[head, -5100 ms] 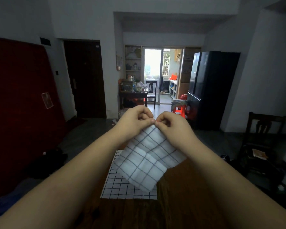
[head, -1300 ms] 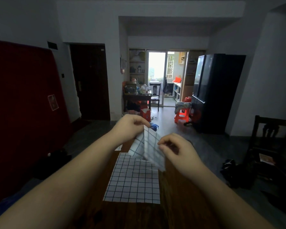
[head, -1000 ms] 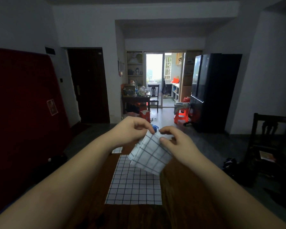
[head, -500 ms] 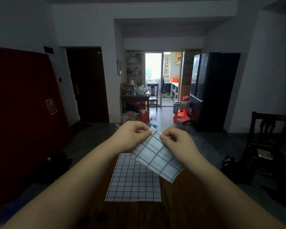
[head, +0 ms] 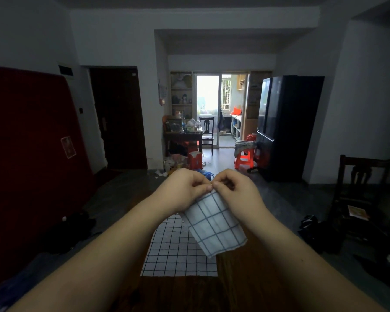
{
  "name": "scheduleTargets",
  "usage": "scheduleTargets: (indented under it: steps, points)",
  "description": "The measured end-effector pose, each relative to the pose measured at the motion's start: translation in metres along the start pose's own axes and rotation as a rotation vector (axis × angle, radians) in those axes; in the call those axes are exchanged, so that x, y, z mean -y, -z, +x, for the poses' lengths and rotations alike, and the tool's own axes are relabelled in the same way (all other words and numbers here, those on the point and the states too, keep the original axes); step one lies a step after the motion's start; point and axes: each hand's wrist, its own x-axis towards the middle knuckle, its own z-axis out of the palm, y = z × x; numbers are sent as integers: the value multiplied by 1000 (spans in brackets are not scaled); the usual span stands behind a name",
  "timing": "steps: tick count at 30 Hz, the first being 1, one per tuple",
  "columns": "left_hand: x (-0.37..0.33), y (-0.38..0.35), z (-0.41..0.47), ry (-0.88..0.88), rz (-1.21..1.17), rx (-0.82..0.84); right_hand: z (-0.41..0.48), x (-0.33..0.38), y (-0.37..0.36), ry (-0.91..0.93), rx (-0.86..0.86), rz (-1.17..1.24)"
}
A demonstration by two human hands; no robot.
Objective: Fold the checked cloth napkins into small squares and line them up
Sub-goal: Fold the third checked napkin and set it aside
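A lived-in home, seen from its dim main room: a tall black refrigerator (head: 286, 127) by the wall, a dark wooden chair (head: 365, 162), a cluttered side table (head: 183, 134), stocked shelves (head: 181, 95), a red plastic stool (head: 243, 158) and a bright glazed door (head: 208, 104) behind.

A spread napkin (head: 176, 251) lies on the table (head: 245, 293), left of its middle. Above the table, over that napkin's right edge, hangs a second napkin (head: 214, 224), pinched at its top by the left hand (head: 185, 190) and right hand (head: 234, 192), which touch each other. Right of the table stands a chair (head: 365, 199). Beyond the table, to the right, is a fridge (head: 286, 127), and left of the table a panel (head: 32, 154).
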Motion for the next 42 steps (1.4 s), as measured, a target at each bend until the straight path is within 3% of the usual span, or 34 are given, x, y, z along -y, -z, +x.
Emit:
scheduleTargets:
  steps: [7,14,18,26,34,39,42]
  points:
    - [17,-3,-15,62,-81,-47,4,0,13,-67,-107,16]
    - [38,-6,-23,154,-179,-69,1,-9,12,-125,-95,28]
    - [35,1,-18,132,-43,-18,3,-5,11,-108,-83,35]
    - [5,-2,0,-3,-74,53,3,4,5,-12,-49,31]
    - [35,-3,-16,113,-185,28,11,-5,18,-99,-66,86]
    - [38,4,-17,148,-90,83,11,-7,11,-103,-49,73]
    - [26,6,-11,83,-41,108,8,-5,4,-74,-12,47]
